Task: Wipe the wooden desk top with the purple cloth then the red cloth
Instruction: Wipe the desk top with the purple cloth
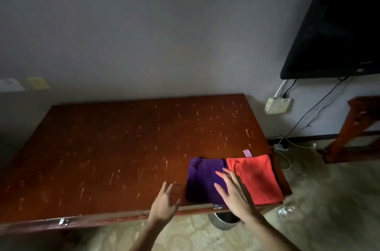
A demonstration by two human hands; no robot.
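Observation:
The wooden desk top [123, 148] is dark red-brown and speckled with pale scratch-like marks. At its front right corner lie two folded cloths side by side: the purple cloth [202, 176] on the left and the red cloth [259, 176] on the right. My right hand [232, 193] hovers with fingers spread over the right part of the purple cloth, near its border with the red one. To the left of the purple cloth, over the desk's front edge, my left hand [165, 202] is open and holds nothing.
A small lilac tag [247, 153] lies behind the red cloth. A dark television [337, 24] hangs on the wall at right, with a wall socket [277, 105] and cables below. A wooden stand [353, 131] is at far right. A metal bin [223, 221] sits under the desk edge.

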